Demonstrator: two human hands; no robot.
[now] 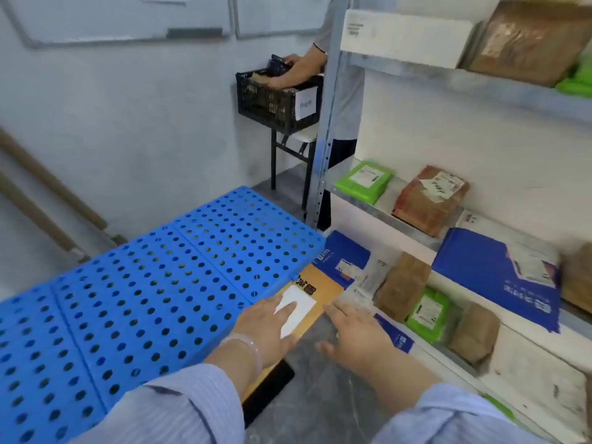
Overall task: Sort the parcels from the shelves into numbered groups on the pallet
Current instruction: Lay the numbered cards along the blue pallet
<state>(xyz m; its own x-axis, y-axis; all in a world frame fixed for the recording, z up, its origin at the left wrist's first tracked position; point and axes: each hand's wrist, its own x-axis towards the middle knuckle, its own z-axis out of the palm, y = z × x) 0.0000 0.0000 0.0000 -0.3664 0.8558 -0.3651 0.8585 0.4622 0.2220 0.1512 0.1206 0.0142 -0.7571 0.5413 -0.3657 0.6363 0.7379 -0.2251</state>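
Two hands, head view: left hand point(269, 328) lies flat, fingers straight, on the yellow envelope point(323, 291); right hand point(358, 341) spread, holding nothing.
Yellow envelope: under the left fingertips, along the edge of the blue pallet point(160, 283); on it or beside it, unclear.
Risk: pressed, not gripped, it may slip into the floor gap beneath the right fingers.

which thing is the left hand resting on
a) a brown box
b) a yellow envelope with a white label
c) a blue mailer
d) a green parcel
b: the left hand lies with straight fingers on the yellow envelope, fingertips over its white label, beside the edge of the blue pallet.
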